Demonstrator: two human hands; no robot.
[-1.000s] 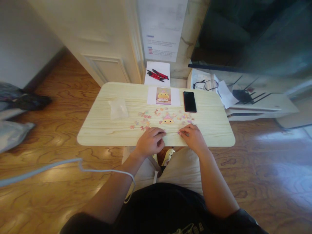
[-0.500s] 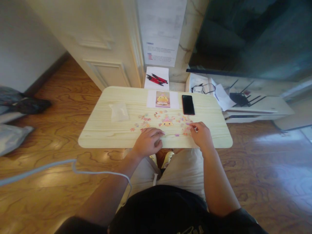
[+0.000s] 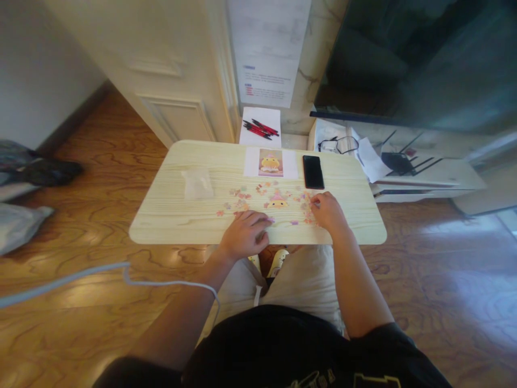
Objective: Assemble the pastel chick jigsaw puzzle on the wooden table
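A partly joined jigsaw puzzle (image 3: 277,202), showing a yellow face under a pink hat, lies at the middle of the table. Loose puzzle pieces (image 3: 241,205) are scattered on both sides of it. My left hand (image 3: 246,233) rests at the near edge, fingers loosely bent and thumb apart, fingertips by a small pink piece (image 3: 271,220). Among the pieces on the right, my right hand (image 3: 329,210) pinches a puzzle piece, mostly hidden by the fingers. A purple piece (image 3: 294,222) lies between the hands. Behind the puzzle is a printed picture (image 3: 271,163) of a similar yellow figure.
A black phone (image 3: 313,172) lies right of the picture, and a clear plastic bag (image 3: 197,184) on the left of the table (image 3: 161,221). Beyond the far edge are red pens (image 3: 260,130) on white paper and a router (image 3: 398,163). A white cable (image 3: 169,283) crosses my left forearm.
My right hand has moved slightly left and away from me over the right-hand pieces, fingers still pinched. My left hand has stayed in place.
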